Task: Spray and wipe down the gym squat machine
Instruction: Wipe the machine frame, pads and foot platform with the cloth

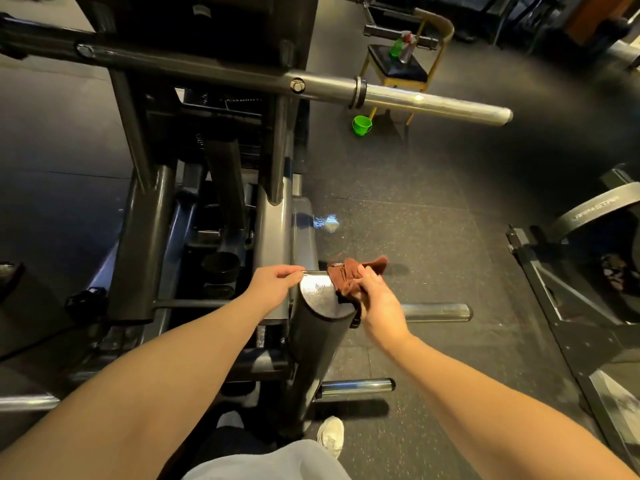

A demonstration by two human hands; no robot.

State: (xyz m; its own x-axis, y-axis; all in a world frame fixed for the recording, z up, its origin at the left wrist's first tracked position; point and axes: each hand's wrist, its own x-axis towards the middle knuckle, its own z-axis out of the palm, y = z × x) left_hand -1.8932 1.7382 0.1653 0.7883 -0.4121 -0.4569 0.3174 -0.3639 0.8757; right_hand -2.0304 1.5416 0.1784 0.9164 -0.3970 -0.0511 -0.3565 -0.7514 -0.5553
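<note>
**Squat machine, upright post: hands and cloth at the top cap**

1. Squat machine [145,237]: dark steel frame filling the left and centre. Its loading bar [433,103] runs out to the right, bare and shiny.
2. Left hand [277,284]: at the left rim of the post's round end cap [320,301]. The fingers are held together and curled over the rim, gripping it.
3. End cap: speckled and glossy, tilted toward the camera on top of a black cylindrical post.
4. Cloth [349,275]: rust-brown and bunched, lying against the cap's right edge with a corner hanging past it.
5. Right hand [379,301]: fingers curled round the cloth, holding it to the cap's edge.
6. Bucket [362,125]: small and green, on the rubber floor [433,237] beneath the loading bar.
7. Chair [398,69]: yellow frame and dark seat. A spray bottle [406,48] stands on the seat, well apart from both hands.
8. Weight plate [595,209]: far right, partly out of view.
</note>
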